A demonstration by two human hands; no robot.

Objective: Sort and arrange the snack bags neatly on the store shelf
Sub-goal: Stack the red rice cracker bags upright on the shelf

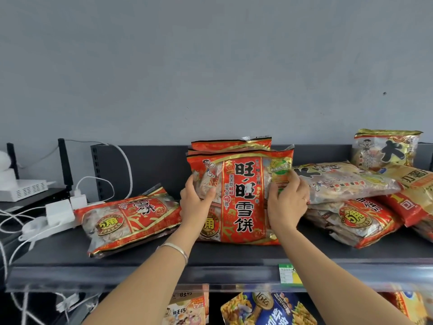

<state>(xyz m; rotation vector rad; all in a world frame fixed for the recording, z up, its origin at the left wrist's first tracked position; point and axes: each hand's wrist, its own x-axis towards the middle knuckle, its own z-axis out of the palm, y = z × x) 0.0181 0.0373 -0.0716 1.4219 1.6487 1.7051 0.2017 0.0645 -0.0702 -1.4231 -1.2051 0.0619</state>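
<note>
**On the dark top shelf, two hands steady an upright red bag**

At mid-shelf, the front red snack bag (241,195) stands upright on its bottom edge, with more red bags (230,144) stacked close behind it against the back panel (152,165). The left hand (196,202) curls round its left edge, thumb on the front. The right hand (287,202) grips the right edge, fingers bent over the green badge.

Left of it a flat red bag (131,221) lies at an angle, its near corner close to the shelf (164,256) lip and its right end hidden behind the left wrist. To the right, a loose pile of bags (346,184) reaches almost to the right hand. A bare strip of shelf runs along the front edge.
</note>
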